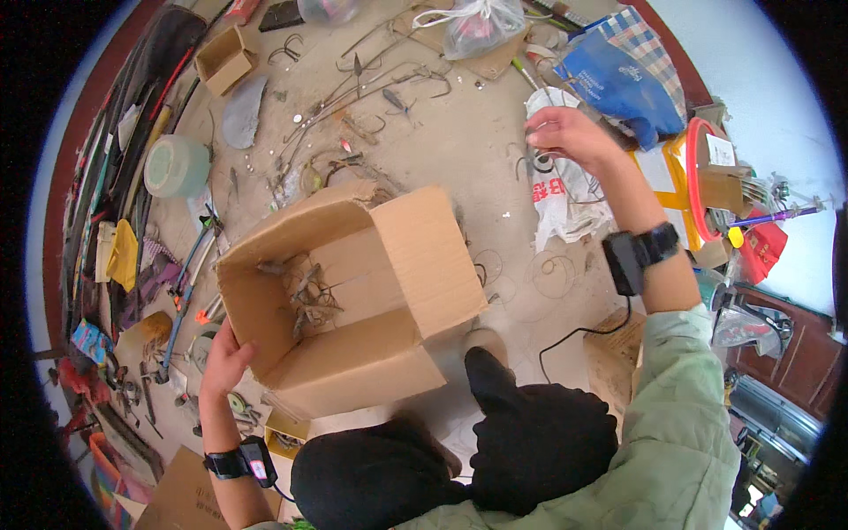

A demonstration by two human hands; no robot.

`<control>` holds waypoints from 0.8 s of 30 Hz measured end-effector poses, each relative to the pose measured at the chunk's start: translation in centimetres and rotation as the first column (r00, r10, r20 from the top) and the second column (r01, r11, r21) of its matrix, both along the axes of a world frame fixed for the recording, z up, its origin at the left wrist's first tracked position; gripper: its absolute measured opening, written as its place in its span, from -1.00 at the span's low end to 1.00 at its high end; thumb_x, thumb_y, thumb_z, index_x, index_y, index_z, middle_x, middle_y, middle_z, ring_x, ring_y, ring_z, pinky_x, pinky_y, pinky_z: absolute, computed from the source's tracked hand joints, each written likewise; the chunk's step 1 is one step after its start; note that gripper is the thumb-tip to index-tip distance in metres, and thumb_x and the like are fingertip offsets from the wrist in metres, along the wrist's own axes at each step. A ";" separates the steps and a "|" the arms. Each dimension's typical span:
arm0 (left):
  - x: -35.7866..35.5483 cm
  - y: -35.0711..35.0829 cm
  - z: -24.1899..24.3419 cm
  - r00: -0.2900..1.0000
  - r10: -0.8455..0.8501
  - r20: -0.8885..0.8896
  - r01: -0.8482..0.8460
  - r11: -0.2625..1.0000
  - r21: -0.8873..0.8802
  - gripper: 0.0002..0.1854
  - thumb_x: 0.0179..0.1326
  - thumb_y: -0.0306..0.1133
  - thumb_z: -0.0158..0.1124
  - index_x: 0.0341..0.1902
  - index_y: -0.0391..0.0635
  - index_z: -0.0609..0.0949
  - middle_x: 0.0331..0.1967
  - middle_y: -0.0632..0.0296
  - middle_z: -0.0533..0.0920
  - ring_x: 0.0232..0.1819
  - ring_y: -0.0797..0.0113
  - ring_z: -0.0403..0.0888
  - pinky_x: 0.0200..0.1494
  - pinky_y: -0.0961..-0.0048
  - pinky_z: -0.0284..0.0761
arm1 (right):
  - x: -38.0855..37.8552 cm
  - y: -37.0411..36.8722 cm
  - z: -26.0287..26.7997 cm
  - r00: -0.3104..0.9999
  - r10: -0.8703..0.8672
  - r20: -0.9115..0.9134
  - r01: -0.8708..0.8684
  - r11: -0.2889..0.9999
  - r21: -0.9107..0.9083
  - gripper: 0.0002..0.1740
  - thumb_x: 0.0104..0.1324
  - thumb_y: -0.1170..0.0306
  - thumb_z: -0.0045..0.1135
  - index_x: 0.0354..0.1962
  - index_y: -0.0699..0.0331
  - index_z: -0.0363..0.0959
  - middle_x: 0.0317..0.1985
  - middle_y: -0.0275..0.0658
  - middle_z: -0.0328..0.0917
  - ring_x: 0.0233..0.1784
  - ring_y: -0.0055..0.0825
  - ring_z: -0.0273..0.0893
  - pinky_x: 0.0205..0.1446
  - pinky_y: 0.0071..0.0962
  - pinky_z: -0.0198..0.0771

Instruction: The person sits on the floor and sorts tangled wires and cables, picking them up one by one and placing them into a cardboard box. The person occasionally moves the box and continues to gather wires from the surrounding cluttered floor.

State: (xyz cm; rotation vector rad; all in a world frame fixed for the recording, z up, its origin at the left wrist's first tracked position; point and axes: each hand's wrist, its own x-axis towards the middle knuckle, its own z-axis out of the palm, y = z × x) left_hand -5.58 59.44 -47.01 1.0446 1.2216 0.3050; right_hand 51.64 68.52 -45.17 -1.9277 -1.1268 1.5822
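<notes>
An open cardboard box [358, 344] lies tilted in front of me, with several tangled metal hooks [308, 291] inside near its left end. My left hand [228, 358] grips the box's lower left edge, its thumb inside the wall. Out at the upper right, my right hand [563, 136] is over a white plastic bag [563, 199] with red print. Its fingers are curled around thin dark metal pieces, perhaps hooks, whose exact shape is hard to tell. Wire and line lie across the bag just below that hand.
Large hooks and rods [358, 93] lie scattered on the floor beyond the box. Fishing rods and dark cases [142, 99] line the left side, near a translucent tub [175, 165]. A blue bag [616, 79] and a red-rimmed container [692, 179] stand at right. Coiled line [553, 275] lies right of the box.
</notes>
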 end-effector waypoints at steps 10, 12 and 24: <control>0.7 0.6 -0.1 0.997 -0.061 -0.052 0.068 0.986 0.154 -0.40 -0.04 -0.63 -0.04 0.20 -0.21 0.30 -0.01 0.28 0.48 -0.05 0.50 0.43 -0.08 0.53 0.39 | -7.2 0.4 18.2 0.949 0.151 -0.277 -0.088 0.970 0.226 -0.69 0.18 0.37 0.15 -0.11 0.25 0.38 -0.34 -0.33 0.54 -0.37 -0.74 0.49 -0.36 -0.78 0.39; 0.2 0.5 0.2 0.990 -0.077 -0.115 0.093 0.986 0.137 -0.41 -0.05 -0.61 -0.02 0.19 -0.20 0.31 -0.06 0.28 0.50 -0.11 0.49 0.45 -0.12 0.53 0.41 | -11.6 0.6 18.2 0.911 0.274 -0.307 -0.230 0.958 0.174 -0.66 0.18 0.36 0.13 -0.08 0.25 0.37 -0.33 -0.32 0.54 -0.33 -0.72 0.50 -0.34 -0.73 0.42; -0.3 0.4 -1.2 0.956 -0.132 -0.262 0.176 0.973 0.150 -0.38 -0.03 -0.54 0.01 0.23 -0.22 0.27 -0.05 0.24 0.50 -0.12 0.51 0.43 -0.12 0.55 0.40 | -32.2 -1.0 -6.7 0.895 0.444 -0.031 -0.372 0.708 -0.601 -0.92 0.17 0.43 0.12 -0.49 0.22 0.46 -0.59 -0.29 0.51 -0.63 -0.54 0.44 -0.59 -0.44 0.30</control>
